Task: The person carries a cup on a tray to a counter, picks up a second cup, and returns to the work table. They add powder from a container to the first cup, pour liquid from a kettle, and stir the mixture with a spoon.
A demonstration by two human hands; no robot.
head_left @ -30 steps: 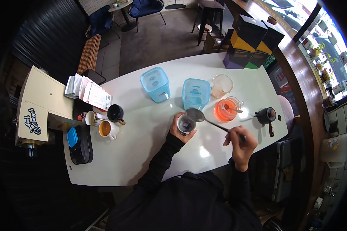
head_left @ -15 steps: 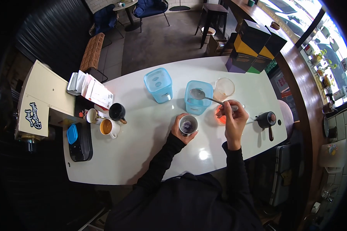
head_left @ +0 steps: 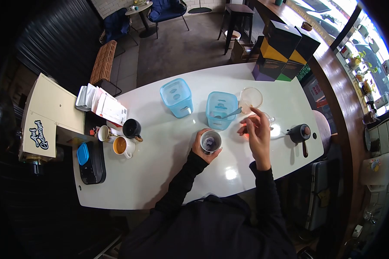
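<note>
My left hand [head_left: 204,152] is wrapped round a small metal cup [head_left: 218,146] with pale purplish stuff at the bottom. A spoon [head_left: 233,113] leans in the right-hand blue plastic container [head_left: 219,122], its handle sticking out over the rim. My right hand [head_left: 258,136] hovers just right of that container, fingers apart and off the spoon. Behind its fingers, partly hidden, an orange-red thing [head_left: 245,134] shows on the table. A clear plastic cup [head_left: 251,97] stands beside the container, close to my right fingertips.
A second blue container [head_left: 177,103] stands further left. On the left are a dark mug [head_left: 131,128], a white mug with orange-brown drink [head_left: 124,146] and a cream machine [head_left: 52,114]. A dark long-handled pot [head_left: 299,134] sits at right, with stacked boxes [head_left: 276,52] behind.
My right hand has let go of the spoon, which has gone from being held over the right-hand blue container to resting inside it. My left hand stays on the metal cup.
</note>
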